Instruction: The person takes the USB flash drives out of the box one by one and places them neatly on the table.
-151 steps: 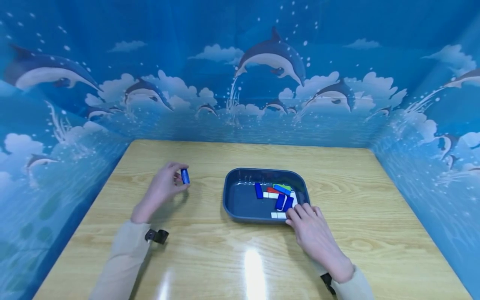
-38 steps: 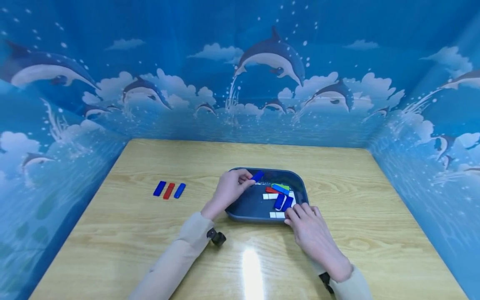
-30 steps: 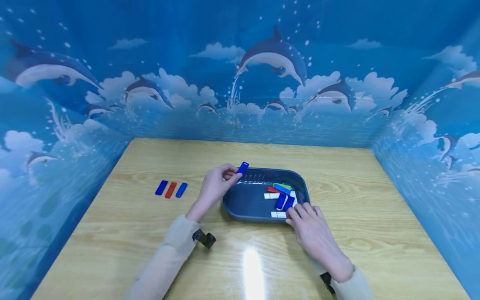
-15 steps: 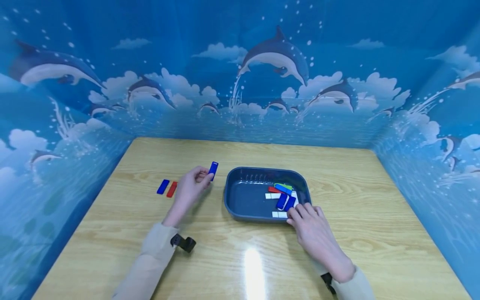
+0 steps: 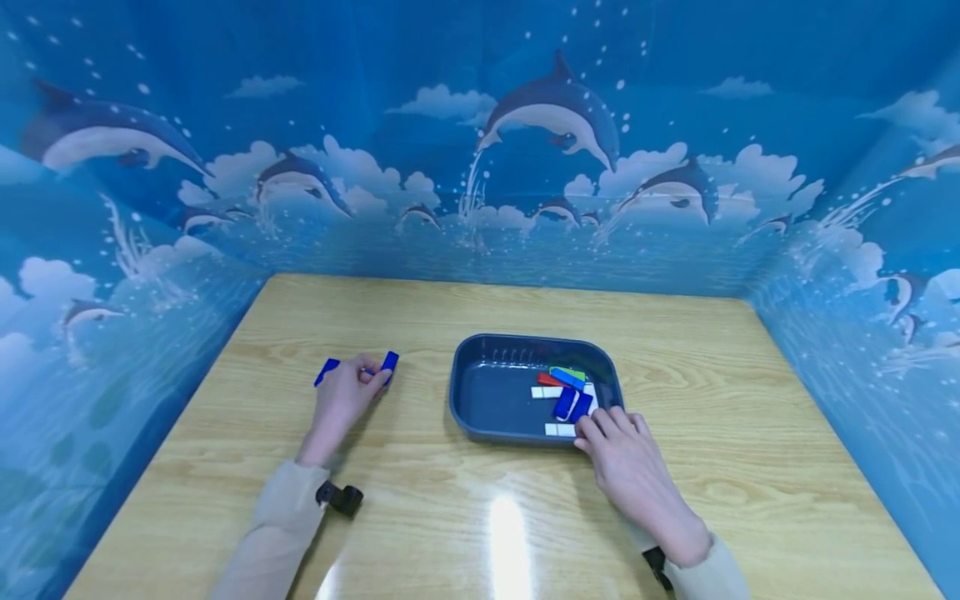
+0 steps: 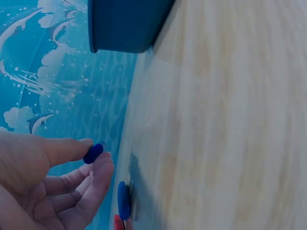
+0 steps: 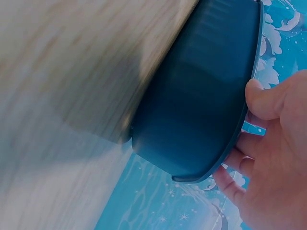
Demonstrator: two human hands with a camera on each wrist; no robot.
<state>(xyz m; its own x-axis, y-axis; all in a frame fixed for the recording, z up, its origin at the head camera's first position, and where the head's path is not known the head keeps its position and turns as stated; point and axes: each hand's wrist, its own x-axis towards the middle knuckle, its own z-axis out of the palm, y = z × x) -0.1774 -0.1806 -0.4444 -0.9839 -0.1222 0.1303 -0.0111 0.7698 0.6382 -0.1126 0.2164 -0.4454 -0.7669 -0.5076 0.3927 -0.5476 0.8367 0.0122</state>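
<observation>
one blue stick [image 5: 390, 362], likely light, stiff, best held by its edges; left hand [image 5: 342, 402] pinches it; right hand [image 5: 626, 458] grips the tray [image 5: 487, 406]

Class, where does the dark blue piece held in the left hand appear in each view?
Head: the dark blue piece is left of centre, in the left hand.
Left wrist: the piece is lower left, in that hand.
Right wrist: not in the picture.
Shared landmark: the tray, just right of centre in head, at the top in left wrist, right of centre in right wrist.
</observation>
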